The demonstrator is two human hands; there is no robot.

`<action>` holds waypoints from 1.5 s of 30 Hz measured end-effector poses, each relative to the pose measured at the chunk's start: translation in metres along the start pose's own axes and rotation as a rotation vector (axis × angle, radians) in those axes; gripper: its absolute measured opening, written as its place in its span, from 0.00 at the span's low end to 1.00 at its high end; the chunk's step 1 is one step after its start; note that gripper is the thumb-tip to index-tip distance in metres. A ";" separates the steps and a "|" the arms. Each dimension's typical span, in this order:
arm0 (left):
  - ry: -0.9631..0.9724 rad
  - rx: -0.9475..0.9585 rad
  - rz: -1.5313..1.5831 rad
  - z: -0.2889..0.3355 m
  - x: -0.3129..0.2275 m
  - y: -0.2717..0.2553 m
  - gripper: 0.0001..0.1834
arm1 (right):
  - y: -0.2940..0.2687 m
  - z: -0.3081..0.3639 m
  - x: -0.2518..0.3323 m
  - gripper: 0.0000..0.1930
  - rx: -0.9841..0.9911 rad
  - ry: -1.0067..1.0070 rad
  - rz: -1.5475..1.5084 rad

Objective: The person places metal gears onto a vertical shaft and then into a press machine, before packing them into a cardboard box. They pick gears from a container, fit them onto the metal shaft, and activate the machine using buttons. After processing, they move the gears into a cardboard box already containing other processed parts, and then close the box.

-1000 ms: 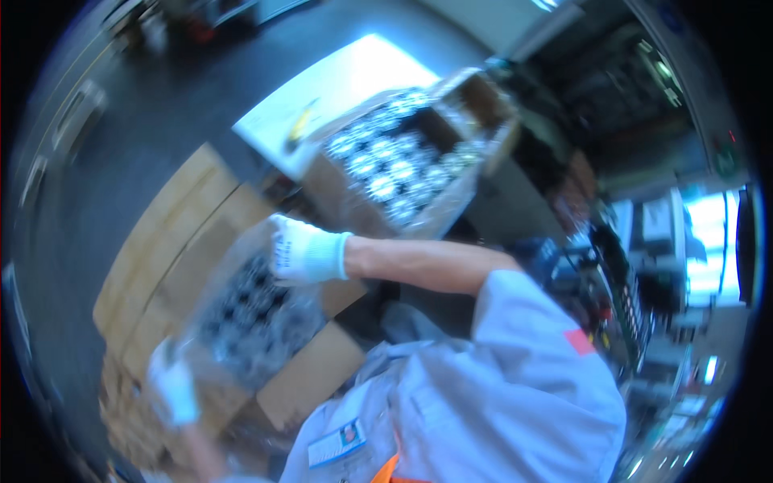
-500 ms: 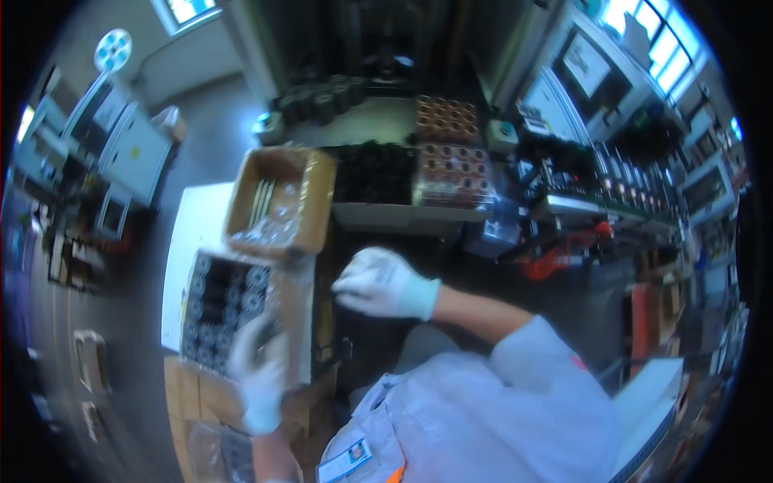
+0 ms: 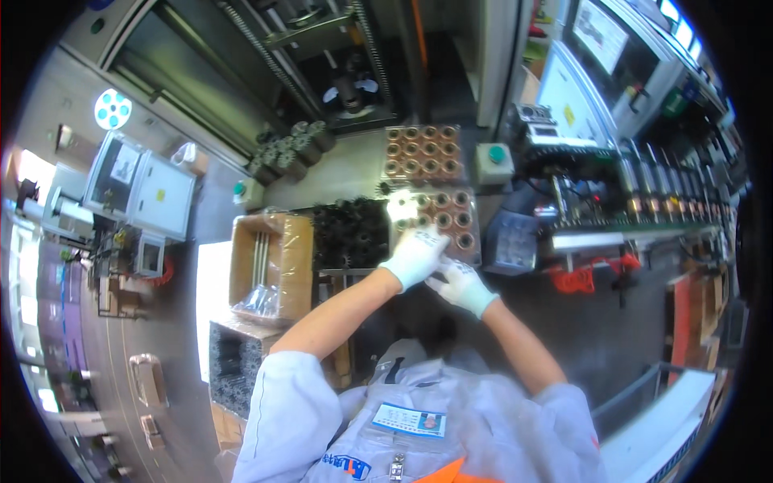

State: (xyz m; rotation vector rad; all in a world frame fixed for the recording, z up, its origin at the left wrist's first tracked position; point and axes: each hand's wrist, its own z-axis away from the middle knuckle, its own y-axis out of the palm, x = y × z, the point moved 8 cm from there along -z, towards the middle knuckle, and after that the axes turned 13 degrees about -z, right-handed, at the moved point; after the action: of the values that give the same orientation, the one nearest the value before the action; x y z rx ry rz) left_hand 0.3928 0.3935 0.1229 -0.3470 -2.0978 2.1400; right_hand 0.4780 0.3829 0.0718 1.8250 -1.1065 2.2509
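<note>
Both gloved hands meet over the near tray [image 3: 451, 219] of copper-toned rings. Your left hand [image 3: 415, 253] lies flat on its front edge, fingers spread. Your right hand [image 3: 460, 283] sits just below it, fingers curled; whether they pinch a ring, cannot tell. The rings look like metal: stiff, probably heavy for their size, maybe slick under gloves. Grip one by its outer wall. A second tray [image 3: 423, 151] lies behind the near tray, black parts [image 3: 350, 233] left of it, an open carton [image 3: 270, 266] further left. Nothing blocks the near tray.

Two gloved hands [image 3: 439, 270], two trays of copper-coloured rings [image 3: 423, 153] (one partly covered), one open cardboard box [image 3: 271, 266]
</note>
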 end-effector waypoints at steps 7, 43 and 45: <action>-0.033 -0.016 0.264 -0.014 0.035 -0.007 0.12 | -0.012 -0.014 0.027 0.18 0.140 0.056 -0.158; -0.397 -0.749 0.306 0.016 0.358 -0.120 0.09 | -0.088 -0.290 0.122 0.29 -0.198 0.013 -0.276; -0.364 -0.764 0.101 -0.025 0.362 -0.121 0.09 | -0.110 -0.226 0.111 0.32 -0.172 0.124 -0.101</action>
State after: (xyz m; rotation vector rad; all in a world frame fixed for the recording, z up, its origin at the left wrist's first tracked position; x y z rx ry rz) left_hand 0.0409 0.5112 0.2161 -0.1268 -3.1167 1.4233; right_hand 0.3035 0.5432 0.2107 1.6153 -1.1205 2.1089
